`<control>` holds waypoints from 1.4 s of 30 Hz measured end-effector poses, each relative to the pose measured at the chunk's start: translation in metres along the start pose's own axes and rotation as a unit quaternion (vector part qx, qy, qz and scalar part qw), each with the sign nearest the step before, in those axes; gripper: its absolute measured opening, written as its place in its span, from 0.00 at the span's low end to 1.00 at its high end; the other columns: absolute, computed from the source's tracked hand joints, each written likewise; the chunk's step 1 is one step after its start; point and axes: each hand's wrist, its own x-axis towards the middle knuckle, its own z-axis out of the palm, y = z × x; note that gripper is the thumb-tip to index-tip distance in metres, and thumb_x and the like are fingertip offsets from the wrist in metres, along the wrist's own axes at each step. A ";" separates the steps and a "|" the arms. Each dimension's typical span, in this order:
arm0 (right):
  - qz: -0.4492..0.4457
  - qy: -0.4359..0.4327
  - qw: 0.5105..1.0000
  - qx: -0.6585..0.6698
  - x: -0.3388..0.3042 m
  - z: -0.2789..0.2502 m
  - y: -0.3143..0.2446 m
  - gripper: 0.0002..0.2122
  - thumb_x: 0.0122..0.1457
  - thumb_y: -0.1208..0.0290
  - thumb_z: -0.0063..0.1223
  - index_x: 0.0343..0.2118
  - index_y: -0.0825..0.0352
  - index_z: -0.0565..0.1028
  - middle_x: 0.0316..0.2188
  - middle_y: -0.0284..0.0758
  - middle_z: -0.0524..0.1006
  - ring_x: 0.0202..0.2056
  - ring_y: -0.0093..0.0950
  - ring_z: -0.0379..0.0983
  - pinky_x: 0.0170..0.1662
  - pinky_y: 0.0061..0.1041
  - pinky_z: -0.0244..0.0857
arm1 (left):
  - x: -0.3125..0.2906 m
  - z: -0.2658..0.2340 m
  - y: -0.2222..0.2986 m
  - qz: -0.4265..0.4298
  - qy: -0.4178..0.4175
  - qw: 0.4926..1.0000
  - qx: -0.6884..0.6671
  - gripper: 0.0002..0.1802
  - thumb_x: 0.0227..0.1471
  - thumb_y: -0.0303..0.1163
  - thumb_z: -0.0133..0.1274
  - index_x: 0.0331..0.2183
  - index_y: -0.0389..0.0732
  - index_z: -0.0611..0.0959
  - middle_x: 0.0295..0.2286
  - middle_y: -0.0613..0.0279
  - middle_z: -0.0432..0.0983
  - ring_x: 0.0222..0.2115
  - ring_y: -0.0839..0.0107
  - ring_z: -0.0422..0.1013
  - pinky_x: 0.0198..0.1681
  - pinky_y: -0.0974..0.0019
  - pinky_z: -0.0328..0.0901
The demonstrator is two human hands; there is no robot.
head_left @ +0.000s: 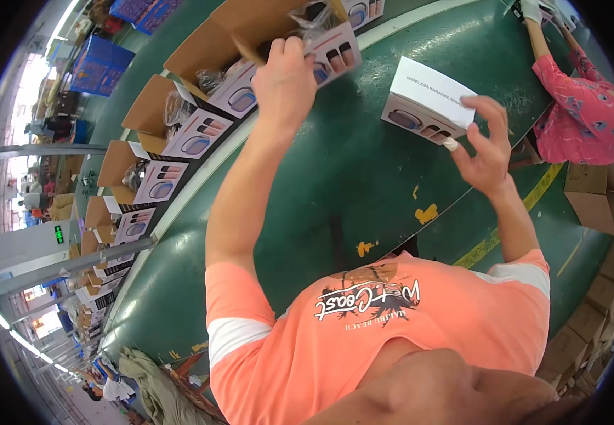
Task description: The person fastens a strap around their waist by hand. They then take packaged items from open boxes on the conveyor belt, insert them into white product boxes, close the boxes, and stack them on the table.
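A closed white box [426,99] with pictures of a rounded speaker and microphones on its side stands on the green table [307,170]. My right hand [487,145] grips its right end, with the thumb at the lower front corner and a finger at the top edge. The thumb tip has a white covering. To the far left, my left hand [286,81] is curled closed at the near edge of an open printed box [340,55]. Inside that box lies something in clear plastic [314,20]. A brown flap [247,49] beside my left fingers is blurred.
More open printed boxes [197,138] with bagged contents line a dark strip beyond the pale rail [201,166]. A person in a pink patterned top [583,110] works at the far right, wearing gloves. Brown cartons [592,195] stand at the right, blue crates [101,65] at the far left.
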 end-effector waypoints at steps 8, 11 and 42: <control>0.114 -0.046 0.950 0.289 0.007 0.090 -0.124 0.51 0.43 0.68 0.77 0.67 0.64 0.52 0.64 0.48 0.57 0.61 0.47 0.61 0.61 0.42 0.62 | -0.173 -0.136 0.027 0.013 -0.077 0.997 0.006 0.07 0.54 0.31 0.59 0.33 0.43 0.77 0.32 0.60 0.71 0.22 0.55 0.73 0.21 0.56 0.67; 0.175 -0.239 0.863 0.410 0.001 0.134 -0.140 0.53 0.41 0.69 0.78 0.69 0.65 0.52 0.64 0.40 0.61 0.65 0.33 0.57 0.66 0.32 0.53 | -0.223 -0.145 0.020 0.016 -0.098 0.994 -0.038 0.06 0.55 0.31 0.59 0.36 0.44 0.80 0.32 0.61 0.71 0.20 0.59 0.74 0.20 0.59 0.68; -0.080 -0.240 0.892 0.375 0.033 0.113 -0.208 0.14 0.50 0.68 0.65 0.28 0.67 0.68 0.59 0.44 0.69 0.63 0.53 0.56 0.62 0.50 0.54 | -0.300 -0.172 -0.046 -0.030 -0.015 0.975 -0.220 0.29 0.43 0.38 0.71 0.48 0.47 0.82 0.58 0.52 0.67 0.62 0.43 0.58 0.62 0.48 0.59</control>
